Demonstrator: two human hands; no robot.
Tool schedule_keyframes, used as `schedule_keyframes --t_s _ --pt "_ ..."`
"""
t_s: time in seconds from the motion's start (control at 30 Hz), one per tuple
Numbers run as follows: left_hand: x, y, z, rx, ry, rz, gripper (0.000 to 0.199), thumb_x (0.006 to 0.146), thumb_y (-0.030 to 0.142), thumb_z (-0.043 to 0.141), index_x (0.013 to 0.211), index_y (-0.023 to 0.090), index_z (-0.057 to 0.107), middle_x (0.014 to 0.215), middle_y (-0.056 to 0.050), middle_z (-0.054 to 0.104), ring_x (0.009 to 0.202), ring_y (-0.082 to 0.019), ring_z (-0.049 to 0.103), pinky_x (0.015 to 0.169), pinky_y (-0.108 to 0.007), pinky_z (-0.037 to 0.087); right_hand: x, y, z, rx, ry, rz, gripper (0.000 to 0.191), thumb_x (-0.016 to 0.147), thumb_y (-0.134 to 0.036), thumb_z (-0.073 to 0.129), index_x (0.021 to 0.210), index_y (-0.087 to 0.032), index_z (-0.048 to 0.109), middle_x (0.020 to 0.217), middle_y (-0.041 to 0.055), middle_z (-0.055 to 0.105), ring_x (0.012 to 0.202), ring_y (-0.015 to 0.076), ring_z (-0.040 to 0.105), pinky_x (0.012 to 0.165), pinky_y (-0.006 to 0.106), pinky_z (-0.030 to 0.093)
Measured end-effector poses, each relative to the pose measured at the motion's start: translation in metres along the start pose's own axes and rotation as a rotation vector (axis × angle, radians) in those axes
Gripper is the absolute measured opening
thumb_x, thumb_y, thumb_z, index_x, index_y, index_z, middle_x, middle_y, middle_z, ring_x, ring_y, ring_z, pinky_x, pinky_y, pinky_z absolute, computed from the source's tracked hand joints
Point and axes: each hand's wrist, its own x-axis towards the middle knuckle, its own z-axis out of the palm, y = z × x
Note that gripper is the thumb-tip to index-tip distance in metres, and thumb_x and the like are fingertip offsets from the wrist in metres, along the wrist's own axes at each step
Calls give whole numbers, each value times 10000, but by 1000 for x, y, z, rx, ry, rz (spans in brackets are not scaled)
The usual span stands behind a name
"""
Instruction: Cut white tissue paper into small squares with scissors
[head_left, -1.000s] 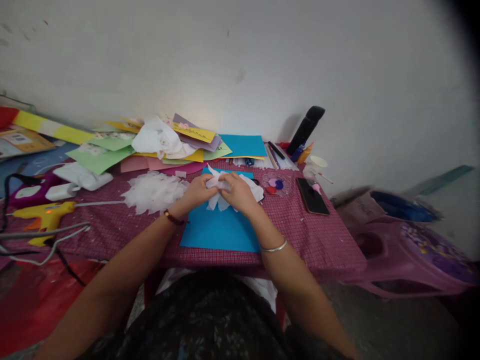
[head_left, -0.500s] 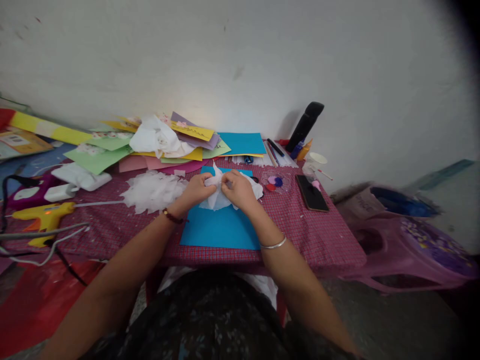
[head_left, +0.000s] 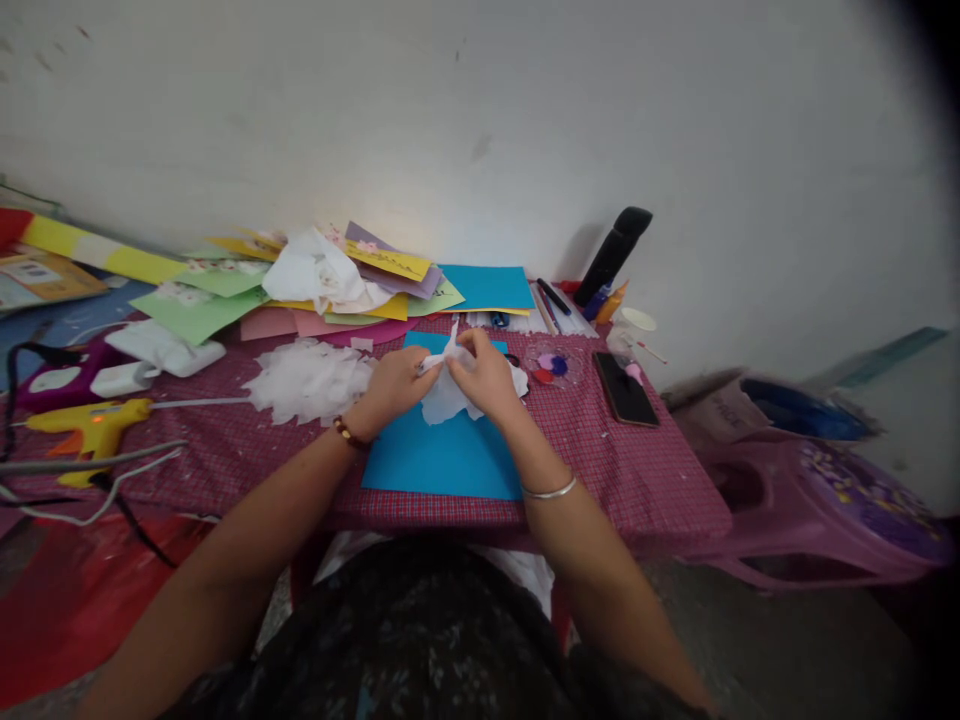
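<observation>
Your counter (head_left: 645, 480) ends along the lower middle of the frame, its bare checked cloth opening right of the phone (head_left: 625, 388). Thin, crinkled white paper (head_left: 444, 400) sits above the smooth blue sheet (head_left: 442, 455) at centre, pinched between your left hand (head_left: 397, 385) and right hand (head_left: 484, 375), wrists angled inward.

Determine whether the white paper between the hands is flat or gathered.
Gathered: the white paper is pinched between the left hand and the right hand, with a narrow tip sticking up.
</observation>
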Motion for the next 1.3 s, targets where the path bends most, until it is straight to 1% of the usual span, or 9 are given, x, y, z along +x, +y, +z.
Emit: schedule_keyframes --t_s 0.27,0.37,0.47,0.53,0.7,0.77,0.9,1.1,1.3 --pt "-2 3 -1 -93 -93 219 326 943 358 435 663 200 492 639 -4 533 612 -151 496 594 -291 330 2 10 -1 -86 -37 40 150 874 -243 498 792 -213 619 799 46 686 785 230 611 709 321 413" --pt "0 1 -2 -173 -89 112 343 916 365 460 619 194 467 590 13 497 580 -141 480 575 -282 332 4 14 -2 -100 -27 62 193 898 -285 490 770 -214 617 751 33 675 729 219 601 659 306 392" --pt "3 -7 -2 -164 33 -130 277 891 350 466 677 186 531 605 3 534 602 -164 518 583 -285 385 4 14 -3 -107 -37 67 222 904 -295 492 726 -216 599 704 15 654 672 197 578 608 286 362" --pt "5 -12 -1 -88 128 -194 172 840 301 519 879 161 611 784 -51 645 741 -216 597 676 -330 462 4 12 -3 -114 -52 54 221 899 -286 504 707 -216 588 687 7 642 646 186 558 585 278 340" --pt "4 -8 0 82 197 78 623 739 211 631 1341 142 485 1345 -184 552 1258 -336 494 1049 -481 391 1 6 1 -159 -84 5 222 893 -292 536 689 -212 577 681 15 621 631 181 511 577 282 293" --pt "1 -2 1 114 201 125 518 772 241 639 1277 165 552 1369 -169 536 1281 -337 475 1074 -496 361 0 3 3 -176 -96 -12 215 893 -289 544 694 -212 577 694 19 624 644 184 511 581 284 285" --pt "0 2 -1 188 240 137 84 832 255 612 841 181 651 1216 -136 629 1185 -324 529 1040 -495 366 -2 0 5 -192 -113 -32 217 896 -287 551 694 -214 576 702 19 626 666 192 530 595 291 297" --pt "1 0 -6 186 289 124 145 782 154 591 668 209 520 948 -84 684 971 -269 597 886 -430 431 -1 2 0 -209 -69 32 178 897 -245 519 757 -199 619 737 52 655 716 226 576 643 308 371" --pt "-2 6 0 180 202 171 111 803 181 569 698 202 537 939 -98 680 927 -269 597 830 -415 434 -1 1 1 -136 -24 -49 215 829 -267 619 1030 -192 634 1063 97 657 963 253 605 831 352 448"
